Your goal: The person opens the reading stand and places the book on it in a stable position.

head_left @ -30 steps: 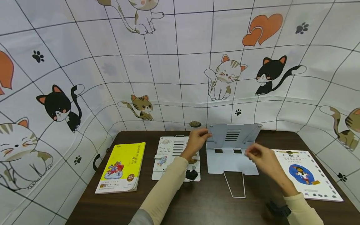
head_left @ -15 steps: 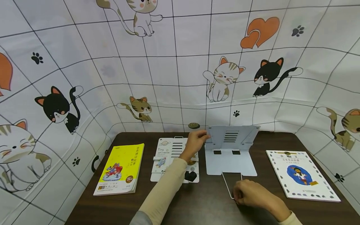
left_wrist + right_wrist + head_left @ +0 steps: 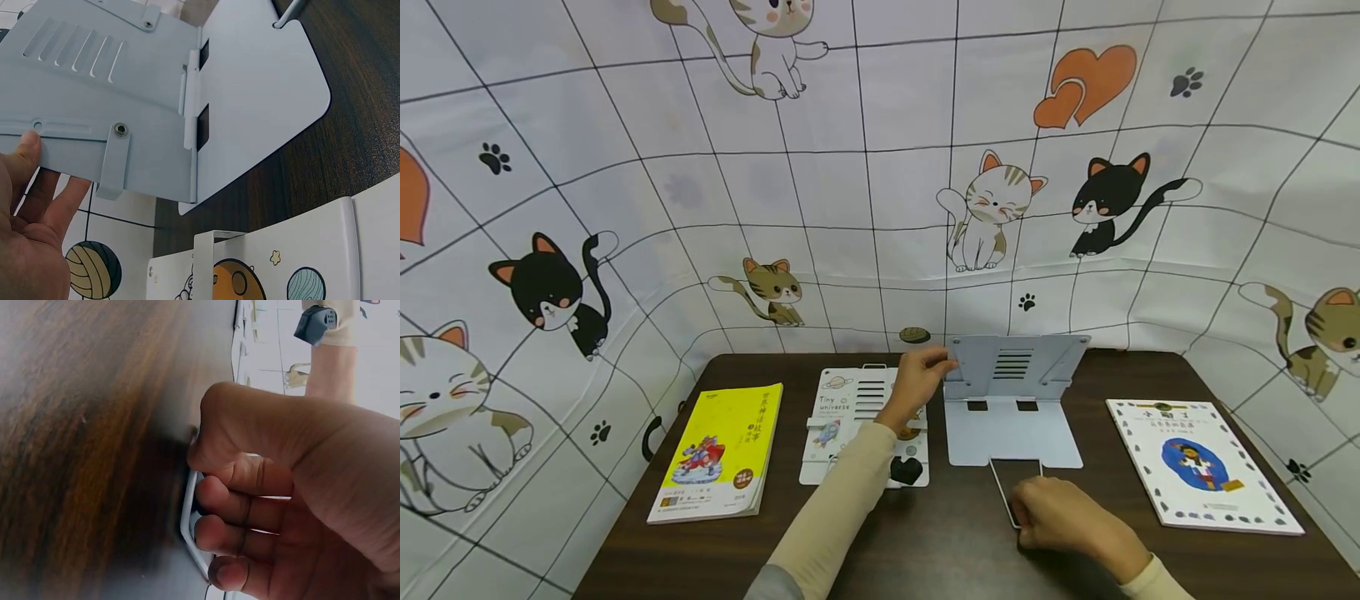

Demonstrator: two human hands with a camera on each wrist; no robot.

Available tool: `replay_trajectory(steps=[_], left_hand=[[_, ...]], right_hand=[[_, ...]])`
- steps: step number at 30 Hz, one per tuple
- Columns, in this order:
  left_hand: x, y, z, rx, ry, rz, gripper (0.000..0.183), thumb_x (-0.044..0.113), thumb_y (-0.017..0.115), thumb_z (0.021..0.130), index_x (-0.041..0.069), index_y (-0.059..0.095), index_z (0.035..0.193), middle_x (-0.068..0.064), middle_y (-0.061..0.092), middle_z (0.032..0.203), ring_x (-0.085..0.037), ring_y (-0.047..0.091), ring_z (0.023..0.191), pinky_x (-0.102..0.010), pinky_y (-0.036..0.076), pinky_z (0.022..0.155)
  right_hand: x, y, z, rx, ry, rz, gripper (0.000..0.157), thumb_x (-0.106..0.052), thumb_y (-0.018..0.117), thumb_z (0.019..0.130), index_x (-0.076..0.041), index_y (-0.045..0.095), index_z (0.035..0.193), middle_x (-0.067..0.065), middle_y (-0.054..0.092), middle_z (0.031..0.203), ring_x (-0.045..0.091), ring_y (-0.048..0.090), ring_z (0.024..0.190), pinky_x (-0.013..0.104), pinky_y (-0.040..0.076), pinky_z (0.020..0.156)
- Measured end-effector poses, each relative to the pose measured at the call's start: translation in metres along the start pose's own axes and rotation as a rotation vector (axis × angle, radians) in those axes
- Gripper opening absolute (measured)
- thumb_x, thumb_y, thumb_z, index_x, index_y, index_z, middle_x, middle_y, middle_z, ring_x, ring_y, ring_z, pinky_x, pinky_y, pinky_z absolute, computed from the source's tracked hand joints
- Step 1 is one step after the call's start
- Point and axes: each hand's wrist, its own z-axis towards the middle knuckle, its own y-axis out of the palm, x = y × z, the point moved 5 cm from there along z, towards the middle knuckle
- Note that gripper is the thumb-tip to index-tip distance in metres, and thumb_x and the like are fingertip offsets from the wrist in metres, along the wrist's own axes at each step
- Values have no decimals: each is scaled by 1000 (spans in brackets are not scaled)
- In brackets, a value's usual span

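A light grey metal book stand (image 3: 1011, 433) lies unfolded on the desk, its back panel (image 3: 1026, 375) raised at the hinge. My left hand (image 3: 913, 383) pinches that panel by its left edge; in the left wrist view the thumb lies on the panel's face and the fingers are behind it. A white wire leg (image 3: 1002, 492) extends from the stand's front edge toward me. At its near end, my right hand (image 3: 1067, 517) pinches the wire, covering much of it. The right wrist view shows thumb and curled fingers around the bent wire (image 3: 187, 515), low over the wood.
A second book stand (image 3: 838, 429), white with space drawings, lies folded under my left forearm. A thick yellow book (image 3: 730, 442) is at the left of the dark desk (image 3: 940, 542), and a white picture book (image 3: 1195, 425) at the right. A cat-print cloth (image 3: 880, 192) hangs behind.
My right hand has come from beside the stand's base down to the wire leg's near end and now pinches it. The left hand keeps its hold on the panel; the view has shifted slightly.
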Motion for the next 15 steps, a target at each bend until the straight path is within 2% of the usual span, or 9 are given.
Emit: replay_trajectory(steps=[5,10,15], left_hand=[[0,1,0,-4,6,3,11,14,74,100,5,80,103,-15,77,100,-10,56,77,-22,45,69],[4,4,0,-21,16,16,15,13,72,102,-1,76,99,-21,72,93,-9,50,72,-22,41,67],[4,4,0,-4,7,29,13,13,73,101,1,78,102,-17,76,98,-6,55,75,-20,44,68]], right_hand=[[-4,-3,2,-17,-8,12,29,-11,77,67,-28,55,67,-21,45,64,-5,38,58,20,35,51],[-8,-14,3,-46,-17,96,26,-13,78,70,-27,56,71,-21,45,65,-6,39,58,19,35,51],[-7,-28,4,-44,-6,194,26,-11,78,74,-27,58,77,-20,47,68,-6,42,61,19,36,55]])
